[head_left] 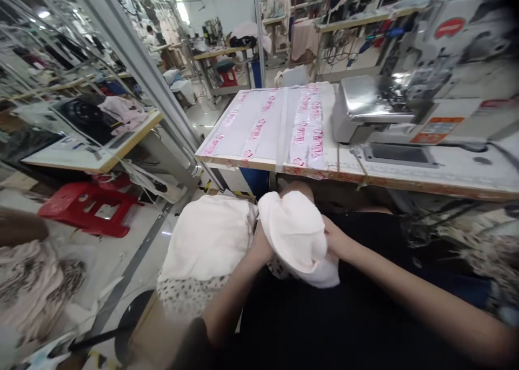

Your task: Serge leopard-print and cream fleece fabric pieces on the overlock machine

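A bunched piece of cream fleecy fabric (294, 229) is held over my lap, below the front edge of the sewing table. My left hand (263, 243) grips its left side, with the fingers mostly hidden by the cloth. On the right side my right hand (333, 239) holds the same fabric, its fingers partly tucked behind it. Just left of my left hand lies a pile of cream cloth (211, 235) with black-spotted fabric showing beneath it.
Ahead is a table (259, 127) covered in pink-printed plastic, with a sewing machine (365, 108) at its right. A red stool (95, 205) and another sewing table (121, 154) stand left. Fabric heaps (32, 289) lie at lower left.
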The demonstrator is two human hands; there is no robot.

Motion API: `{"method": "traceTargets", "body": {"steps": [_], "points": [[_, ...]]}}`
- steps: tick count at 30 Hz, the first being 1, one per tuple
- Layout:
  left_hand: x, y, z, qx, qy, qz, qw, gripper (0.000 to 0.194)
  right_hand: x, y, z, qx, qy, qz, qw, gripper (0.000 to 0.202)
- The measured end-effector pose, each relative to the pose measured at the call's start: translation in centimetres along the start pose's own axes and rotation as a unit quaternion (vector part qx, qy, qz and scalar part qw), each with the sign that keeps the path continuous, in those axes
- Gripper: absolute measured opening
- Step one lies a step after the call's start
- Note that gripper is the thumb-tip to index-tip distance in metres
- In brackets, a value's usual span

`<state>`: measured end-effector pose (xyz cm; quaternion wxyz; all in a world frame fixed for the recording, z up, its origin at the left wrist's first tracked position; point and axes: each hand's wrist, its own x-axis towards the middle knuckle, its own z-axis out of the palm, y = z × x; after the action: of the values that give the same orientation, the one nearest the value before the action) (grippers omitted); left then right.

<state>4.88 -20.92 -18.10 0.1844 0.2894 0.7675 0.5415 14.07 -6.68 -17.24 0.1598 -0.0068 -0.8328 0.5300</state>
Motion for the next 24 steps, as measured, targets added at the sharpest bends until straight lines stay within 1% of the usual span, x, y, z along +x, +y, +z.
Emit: {"method": "traceTargets", "body": {"steps": [1,2,3,4,5,6,7,8,9,10,11,12,14,16,17,18,19,21,23,24], "points": [[0.2,0.5,-0.8,0.019,0.005,-0.002,1.0,0.032,0.3,-0.5,-0.2,0.011,-0.026,-0.007,1.0,0.033],[0.5,1.0,-2.1,0.041,0.01,-0.006,0.999,0.029,0.7,-1.0,-0.6,0.008,-0.058,-0.014,0.998,0.032],[0.7,1.5,-3.8,0.065,0.02,-0.012,0.998,0.024,1.3,-1.5,-1.1,-0.013,-0.089,-0.02,0.996,0.03],[0.8,1.8,-5.9,0.091,0.037,-0.021,0.995,0.021,2.1,-1.9,-1.8,-0.044,-0.108,-0.025,0.993,0.029],[0.8,2.1,-8.4,0.115,0.061,-0.031,0.991,0.017,3.1,-2.2,-2.8,-0.082,-0.109,-0.027,0.99,0.028],[0.7,2.4,-11.3,0.139,0.105,-0.043,0.984,0.016,4.2,-2.4,-4.0,-0.123,-0.089,-0.024,0.988,0.028],[0.3,2.7,-14.2,0.162,0.16,-0.059,0.972,0.02,5.3,-2.5,-5.5,-0.16,-0.045,-0.017,0.986,0.028],[-0.3,2.9,-17.2,0.185,0.234,-0.074,0.951,0.025,6.4,-2.6,-6.9,-0.192,0.025,-0.004,0.981,0.029],[-1.1,3.1,-20.1,0.214,0.333,-0.089,0.914,0.028,7.5,-2.5,-8.3,-0.216,0.082,0.005,0.973,0.029],[-2.1,3.3,-22.6,0.233,0.4,-0.099,0.881,0.029,8.4,-2.5,-9.6,-0.229,0.111,0.004,0.967,0.03],[-3.3,3.4,-24.7,0.245,0.444,-0.1,0.856,0.028,9.2,-2.5,-10.5,-0.231,0.112,-0.008,0.966,0.031],[-4.5,3.4,-26.5,0.255,0.483,-0.089,0.833,0.027,9.8,-2.5,-11.0,-0.227,0.08,-0.029,0.97,0.032],[-6.8,3.1,-28.7,0.259,0.525,-0.062,0.808,0.024,10.5,-2.6,-11.0,-0.209,-0.032,-0.09,0.973,0.038],[-8.6,2.4,-29.9,0.228,0.548,-0.052,0.803,0.022,10.7,-2.6,-10.2,-0.204,-0.137,-0.136,0.96,0.051],[-9.2,1.8,-30.4,0.199,0.556,-0.059,0.805,0.022,10.8,-2.5,-9.6,-0.207,-0.169,-0.144,0.953,0.055],[-9.7,1.1,-30.8,0.166,0.56,-0.072,0.808,0.022,10.8,-2.4,-9.0,-0.209,-0.186,-0.142,0.95,0.055],[-10.1,0.3,-31.2,0.131,0.564,-0.084,0.811,0.023,10.9,-2.2,-8.6,-0.204,-0.184,-0.131,0.953,0.05],[-10.7,-1.0,-31.7,0.062,0.558,-0.104,0.821,0.026,11.1,-2.2,-7.9,-0.171,-0.145,-0.085,0.971,0.038],[-11.3,-1.6,-31.9,0.011,0.544,-0.116,0.831,0.031,11.5,-2.7,-7.5,-0.11,-0.1,-0.017,0.989,0.033],[-11.6,-1.5,-31.8,-0.01,0.541,-0.122,0.832,0.034,11.7,-3.1,-7.4,-0.071,-0.084,0.019,0.994,0.032]]}}
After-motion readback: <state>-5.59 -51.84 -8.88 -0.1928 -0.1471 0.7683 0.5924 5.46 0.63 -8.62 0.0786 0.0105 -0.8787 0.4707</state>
